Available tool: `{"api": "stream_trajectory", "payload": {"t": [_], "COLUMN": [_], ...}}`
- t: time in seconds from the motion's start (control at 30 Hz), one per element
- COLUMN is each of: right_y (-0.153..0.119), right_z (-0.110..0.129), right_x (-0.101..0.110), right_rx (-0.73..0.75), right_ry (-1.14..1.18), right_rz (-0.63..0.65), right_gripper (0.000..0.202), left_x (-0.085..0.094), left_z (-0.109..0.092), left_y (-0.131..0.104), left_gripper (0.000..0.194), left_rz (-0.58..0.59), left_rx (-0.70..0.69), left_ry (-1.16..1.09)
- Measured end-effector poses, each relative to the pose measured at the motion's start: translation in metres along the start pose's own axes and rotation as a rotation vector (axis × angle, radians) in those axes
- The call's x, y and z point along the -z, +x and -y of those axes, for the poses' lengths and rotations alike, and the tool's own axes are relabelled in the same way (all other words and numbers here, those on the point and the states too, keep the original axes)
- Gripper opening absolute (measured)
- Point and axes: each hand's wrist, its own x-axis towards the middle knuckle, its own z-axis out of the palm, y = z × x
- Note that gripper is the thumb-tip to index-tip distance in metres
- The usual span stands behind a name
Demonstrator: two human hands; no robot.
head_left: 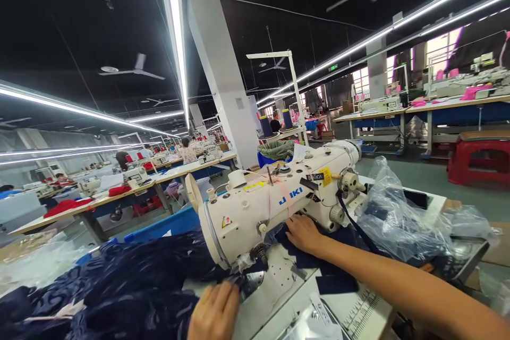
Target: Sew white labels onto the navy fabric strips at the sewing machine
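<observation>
A white JUKI sewing machine (274, 196) stands in front of me, its arm reaching toward the lower left. Close to its needle area, my left hand (215, 311) has its fingers curled on the edge of navy fabric (139, 287). That fabric lies in a large gathered heap on the left. My right hand (305, 234) reaches beneath the machine arm, its bent fingers closed at a piece of navy fabric (300, 257) on the bed. The machine arm partly covers the fingertips. A flat navy strip (337, 283) lies by my right forearm.
A crumpled clear plastic bag (392, 212) and a dark phone-like slab (414, 199) lie at the right. Thread cones (266, 125) stand behind the machine. A red stool (478, 159) is farther right. Other sewing tables and people are in the background.
</observation>
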Motion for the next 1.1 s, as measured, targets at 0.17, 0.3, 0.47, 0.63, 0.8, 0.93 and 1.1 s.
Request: {"api": "stream_trajectory", "payload": {"t": [0.17, 0.3, 0.47, 0.63, 0.8, 0.93, 1.1], "right_y": [0.010, -0.002, -0.033, -0.038, -0.027, -0.034, -0.047], "right_z": [0.001, -0.008, 0.003, 0.046, 0.071, 0.078, 0.087], "right_x": [-0.012, -0.008, 0.006, 0.002, -0.020, -0.027, -0.028], "right_rx": [-0.029, 0.052, 0.388, 0.677, 0.689, 0.542, 0.420], "right_ry": [-0.088, -0.115, -0.016, 0.254, 0.193, 0.179, 0.225], "right_rz": [0.052, 0.076, -0.129, -0.079, 0.083, 0.021, 0.078], "right_gripper": [0.020, 0.021, 0.031, 0.026, 0.023, 0.022, 0.017], "left_x": [-0.049, -0.044, -0.028, -0.027, -0.025, -0.022, -0.022], "left_z": [-0.020, -0.026, -0.030, -0.033, -0.034, -0.035, -0.036], "left_y": [-0.003, -0.012, -0.018, -0.018, -0.026, -0.030, -0.030], "left_gripper": [0.035, 0.026, 0.021, 0.022, 0.024, 0.023, 0.023], "left_rz": [0.243, 0.393, 0.479, 0.490, 0.450, 0.445, 0.433], "left_rx": [-0.085, -0.087, -0.124, -0.129, -0.108, -0.086, -0.077], "left_ry": [0.072, 0.042, 0.022, 0.056, 0.102, 0.120, 0.127]}}
